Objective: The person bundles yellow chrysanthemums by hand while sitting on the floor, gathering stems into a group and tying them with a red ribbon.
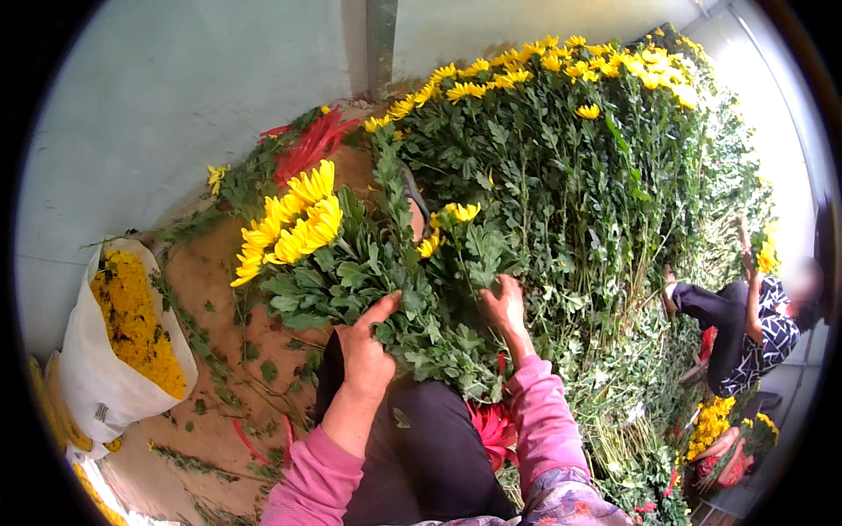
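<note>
My left hand [368,352] is closed around the leafy stems of a bunch of yellow chrysanthemums [296,227], whose heads point to the upper left above my lap. To the right, my right hand [506,306] has its fingers around the stem of another chrysanthemum, with small yellow flowers [450,223] above it; the leaves partly hide the grip. Red ribbon strips [492,430] lie by my right thigh, under the forearm.
A large pile of yellow chrysanthemums [559,144] stretches along the wall. More red strips [312,148] lie behind the held bunch. At left stands a white sack [99,388] of yellow petals. Loose stems litter the floor. Two other people [750,329] sit at far right among flowers.
</note>
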`<control>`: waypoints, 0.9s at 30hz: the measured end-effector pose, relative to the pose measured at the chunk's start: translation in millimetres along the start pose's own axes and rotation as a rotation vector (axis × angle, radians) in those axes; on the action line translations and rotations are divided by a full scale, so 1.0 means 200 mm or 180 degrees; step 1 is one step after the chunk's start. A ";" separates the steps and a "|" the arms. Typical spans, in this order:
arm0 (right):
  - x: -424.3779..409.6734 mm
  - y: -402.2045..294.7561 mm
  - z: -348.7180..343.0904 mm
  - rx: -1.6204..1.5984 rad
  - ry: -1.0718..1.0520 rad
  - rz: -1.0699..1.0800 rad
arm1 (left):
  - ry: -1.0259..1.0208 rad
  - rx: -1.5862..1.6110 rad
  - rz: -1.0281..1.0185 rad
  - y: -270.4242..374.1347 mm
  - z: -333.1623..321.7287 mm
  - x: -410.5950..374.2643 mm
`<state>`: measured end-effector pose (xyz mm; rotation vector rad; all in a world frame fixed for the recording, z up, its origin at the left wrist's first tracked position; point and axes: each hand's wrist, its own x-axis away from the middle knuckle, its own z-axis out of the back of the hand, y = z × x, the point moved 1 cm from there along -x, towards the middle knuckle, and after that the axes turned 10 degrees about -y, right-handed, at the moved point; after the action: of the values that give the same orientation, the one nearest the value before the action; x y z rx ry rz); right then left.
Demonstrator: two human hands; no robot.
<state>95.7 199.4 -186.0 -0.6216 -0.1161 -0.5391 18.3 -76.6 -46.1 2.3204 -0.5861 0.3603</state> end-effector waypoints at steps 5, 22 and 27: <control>-0.15 -0.63 0.02 -0.0439 -0.0190 0.0778 | 0.0052 -0.0163 -0.0172 0.06 -0.02 0.03; -0.10 -0.28 0.95 -0.1093 0.1356 0.0574 | 0.0059 0.0618 0.0293 0.02 0.00 0.01; -0.08 0.21 1.33 -0.2280 0.2518 -0.0230 | 0.0054 0.0475 0.0258 0.07 -0.08 0.04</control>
<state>118.4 389.4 3.3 -1.0513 0.8373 -0.8698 16.3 -76.8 -24.1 2.4380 -0.6665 0.4760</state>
